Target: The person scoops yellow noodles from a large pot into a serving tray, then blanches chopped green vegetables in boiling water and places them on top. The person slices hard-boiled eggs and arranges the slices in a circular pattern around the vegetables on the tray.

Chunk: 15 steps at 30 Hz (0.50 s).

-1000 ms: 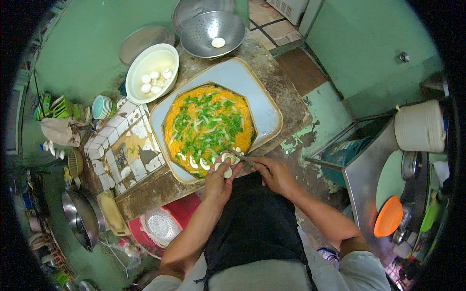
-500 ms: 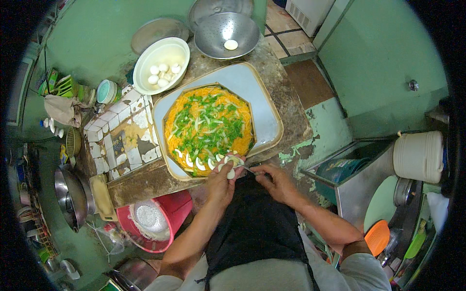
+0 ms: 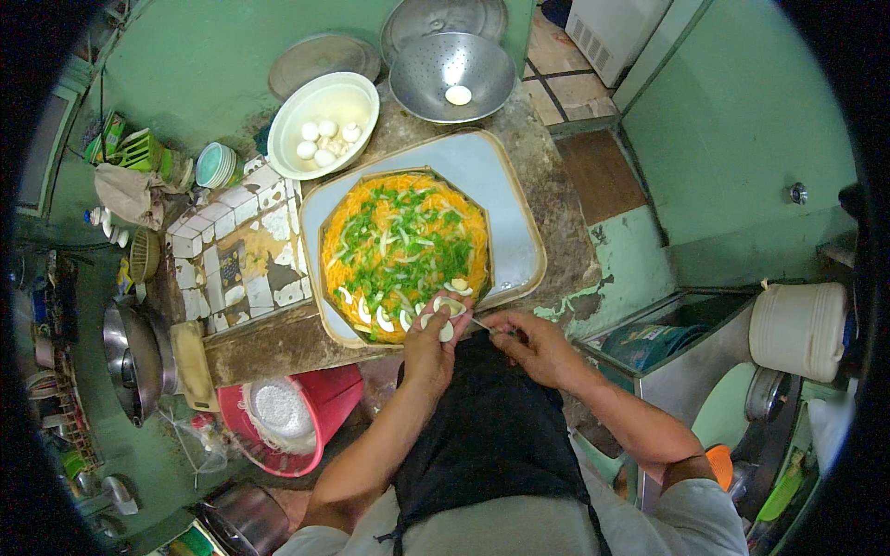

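My left hand [image 3: 428, 360] is closed around boiled egg slices [image 3: 449, 306], just over the near edge of an octagonal tray of food. In my right hand [image 3: 530, 348] is a thin metal blade, apparently a small knife [image 3: 479, 322], its tip close to the egg; the fingers hide its handle. Orange shredded food [image 3: 473, 222] fills the octagonal tray, topped with chopped green leaves [image 3: 394, 236] and pale strips. Several egg wedges [image 3: 385, 320] lie in a row along its near left edge. Another egg piece [image 3: 458, 284] with yolk sits by my left fingertips.
The food rests on a pale blue tray [image 3: 514, 236] upon a worn counter [image 3: 565, 250]. Behind are a white bowl [image 3: 281, 153] of whole peeled eggs and a metal colander [image 3: 422, 79] with an egg half. A pink bucket [image 3: 338, 398] stands below left, a metal-sided basin [image 3: 681, 398] right.
The whole view has shifted slightly. An egg piece now shows on the food beyond my left fingertips. The knife has drawn back a little from the egg in my left hand.
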Motion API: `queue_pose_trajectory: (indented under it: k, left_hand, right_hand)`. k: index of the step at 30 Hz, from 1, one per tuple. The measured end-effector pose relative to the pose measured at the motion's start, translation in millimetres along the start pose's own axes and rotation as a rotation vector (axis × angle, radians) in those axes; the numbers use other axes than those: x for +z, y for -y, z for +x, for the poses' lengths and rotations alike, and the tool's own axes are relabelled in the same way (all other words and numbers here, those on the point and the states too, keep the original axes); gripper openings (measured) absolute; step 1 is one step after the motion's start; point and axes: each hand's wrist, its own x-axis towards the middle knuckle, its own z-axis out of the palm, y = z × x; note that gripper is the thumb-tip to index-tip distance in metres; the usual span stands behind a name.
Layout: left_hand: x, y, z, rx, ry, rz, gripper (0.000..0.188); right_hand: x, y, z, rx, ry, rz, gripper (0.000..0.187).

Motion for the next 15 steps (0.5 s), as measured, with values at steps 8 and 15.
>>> queue_pose_trajectory:
  k: [8, 15]
  left_hand:
    - [20.9, 11.2, 22.8, -0.071, -0.009, -0.148, 0.032]
    - [26.5, 10.3, 23.8, 0.030, -0.031, -0.129, 0.033]
  right_hand:
    - [-38.8, -16.2, 30.7, -0.224, -0.077, -0.347, 0.025]
    - [-52.5, 13.5, 55.0, 0.265, 0.127, 0.122, 0.025]
